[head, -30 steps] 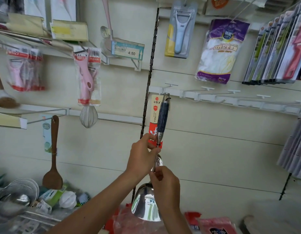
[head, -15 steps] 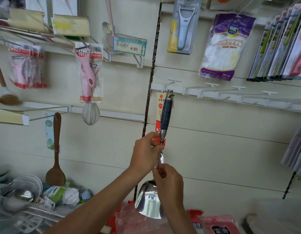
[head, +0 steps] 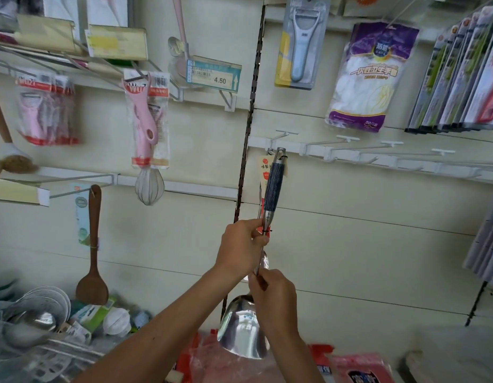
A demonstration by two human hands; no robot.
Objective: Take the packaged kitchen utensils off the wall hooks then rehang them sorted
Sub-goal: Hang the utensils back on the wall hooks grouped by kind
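Blue-handled steel spatula (head: pixel 273 186) is being held up beneath a white wall hook (head: pixel 286 133), left hand (head: pixel 241 250) and right hand (head: pixel 275 297) both curling fingers round its shaft.

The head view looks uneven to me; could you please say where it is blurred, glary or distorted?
Head view: the pink peeler packs at far left are smeared with blur; the 4.50 price tag reads sharp; the ladle bowl mirrors bright light; the slotted upright bows, wide-angle distortion; lighting is soft, shadows faint.

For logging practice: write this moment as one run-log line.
left hand: grips ladle neck | right hand: pinches shaft | ladle: upright, top at wall hook
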